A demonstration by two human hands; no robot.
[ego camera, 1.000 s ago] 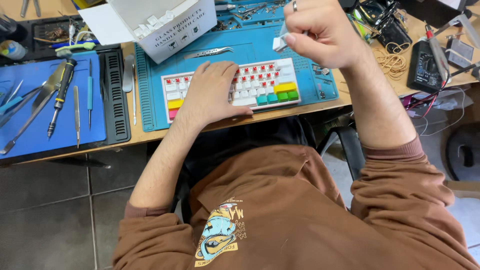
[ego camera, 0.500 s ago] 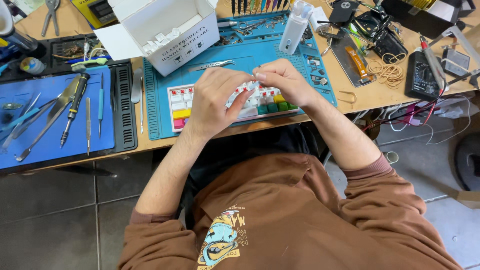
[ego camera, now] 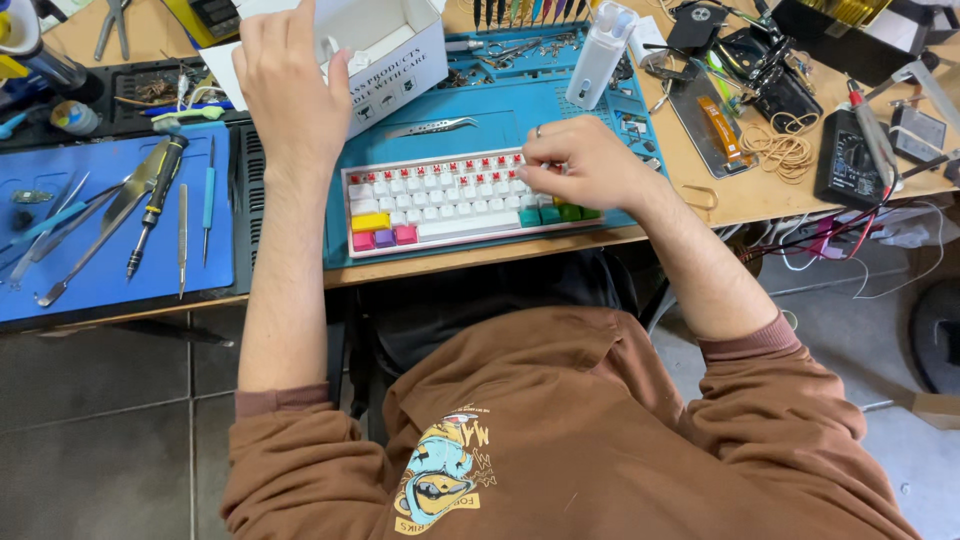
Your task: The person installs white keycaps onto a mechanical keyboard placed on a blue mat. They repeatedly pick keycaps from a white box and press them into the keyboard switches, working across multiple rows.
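Keyboard: small, white keys with coloured ones at both lower corners, lying on the teal mat at centre frame, near the desk's front edge.
Right hand: curled over the keyboard's right end, fingers bent down onto the keys; whether it pinches anything cannot be told.
Left hand: upper left of centre, fingers loosely extended, resting on the white cardboard box; holds nothing visible.
Tweezers: on the mat between box and keyboard.
Blue tray: far left, carrying hand tools.
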